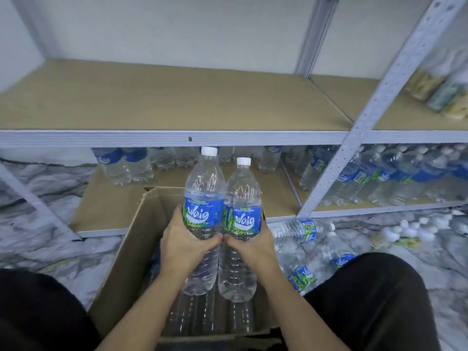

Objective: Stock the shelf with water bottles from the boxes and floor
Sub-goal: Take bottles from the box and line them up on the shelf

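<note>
Two tall clear water bottles with blue labels and white caps stand upright side by side above an open cardboard box [131,239]. My left hand [186,245] grips the left bottle [203,196] round its middle. My right hand [249,245] grips the right bottle [243,198] the same way. The two hands touch at the thumbs. More bottles lie in the box [202,317] below them. The bare wooden shelf board [164,102] runs across in front of me at upper height.
The bottom shelf [101,209] holds small bottles at its back, and its right bay [379,178] is packed with bottles. Several loose bottles [304,229] lie on the marble floor to my right. A perforated metal upright [374,107] stands right of centre. My knees flank the box.
</note>
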Motion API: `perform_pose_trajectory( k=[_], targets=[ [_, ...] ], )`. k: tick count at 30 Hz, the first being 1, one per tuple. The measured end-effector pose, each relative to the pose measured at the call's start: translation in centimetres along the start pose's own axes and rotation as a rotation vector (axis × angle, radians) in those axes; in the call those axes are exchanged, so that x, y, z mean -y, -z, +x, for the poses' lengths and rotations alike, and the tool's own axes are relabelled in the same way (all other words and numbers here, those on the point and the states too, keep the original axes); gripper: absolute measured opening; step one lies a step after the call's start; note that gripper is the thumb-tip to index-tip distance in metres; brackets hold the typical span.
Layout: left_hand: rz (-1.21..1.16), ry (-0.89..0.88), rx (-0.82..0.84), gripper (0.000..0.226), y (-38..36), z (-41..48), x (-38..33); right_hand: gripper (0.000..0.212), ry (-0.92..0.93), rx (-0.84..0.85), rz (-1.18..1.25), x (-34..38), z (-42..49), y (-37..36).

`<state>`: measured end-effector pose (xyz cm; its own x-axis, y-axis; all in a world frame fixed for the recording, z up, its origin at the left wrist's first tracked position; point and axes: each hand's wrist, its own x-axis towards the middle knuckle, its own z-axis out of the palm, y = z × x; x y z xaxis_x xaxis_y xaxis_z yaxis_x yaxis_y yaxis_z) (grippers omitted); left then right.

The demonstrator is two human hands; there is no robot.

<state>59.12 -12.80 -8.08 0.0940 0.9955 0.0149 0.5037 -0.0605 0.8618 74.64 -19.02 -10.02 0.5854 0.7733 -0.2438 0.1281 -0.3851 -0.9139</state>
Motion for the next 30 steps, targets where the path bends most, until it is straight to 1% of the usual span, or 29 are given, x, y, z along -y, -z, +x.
perform_pose_trajectory(
  k=[2, 5, 8, 11, 15, 18, 22, 23, 27, 30],
  targets=[
    [-0.024, -0.06, -0.037, 0.083, 0.7, 0.0, -2.1, 0.066, 0.085, -0.022, 0.041, 2.1, -0.5, 1.2],
    [-0.076, -0.133, -0.089, 0.088, 1.5, -0.2, -5.7, 0.063, 0.194, -0.046, 0.103, 5.1, -0.6, 3.6],
    [-0.135, -0.199, -0.141, 0.088, 2.1, 0.1, -9.6, 0.069, 0.301, -0.064, 0.09, 8.7, -0.3, 5.8],
    [-0.159, -0.256, -0.192, 0.093, 2.6, 0.8, -13.4, 0.075, 0.382, -0.102, 0.115, 12.2, 0.4, 7.8],
    [-0.177, -0.338, -0.253, 0.093, 3.3, 2.6, -17.7, 0.062, 0.478, -0.098, 0.147, 17.1, 1.4, 10.1],
    [-0.247, -0.366, -0.239, 0.094, 3.6, 4.8, -20.8, 0.06, 0.546, -0.117, 0.137, 20.4, 2.5, 11.2],
    [-0.316, -0.39, -0.198, 0.084, 3.4, 9.0, -24.3, 0.059, 0.591, -0.158, 0.129, 24.1, 5.6, 12.2],
    [-0.329, -0.398, -0.186, 0.085, 3.2, 10.3, -25.0, 0.058, 0.605, -0.169, 0.117, 25.0, 6.6, 12.4],
    [-0.39, -0.462, -0.164, 0.099, 1.6, 15.4, -27.4, 0.056, 0.653, -0.212, 0.097, 28.0, 11.8, 12.9],
    [-0.45, -0.479, -0.146, 0.096, -0.2, 19.5, -28.9, 0.057, 0.668, -0.238, 0.107, 29.6, 16.4, 12.9]
  ],
)
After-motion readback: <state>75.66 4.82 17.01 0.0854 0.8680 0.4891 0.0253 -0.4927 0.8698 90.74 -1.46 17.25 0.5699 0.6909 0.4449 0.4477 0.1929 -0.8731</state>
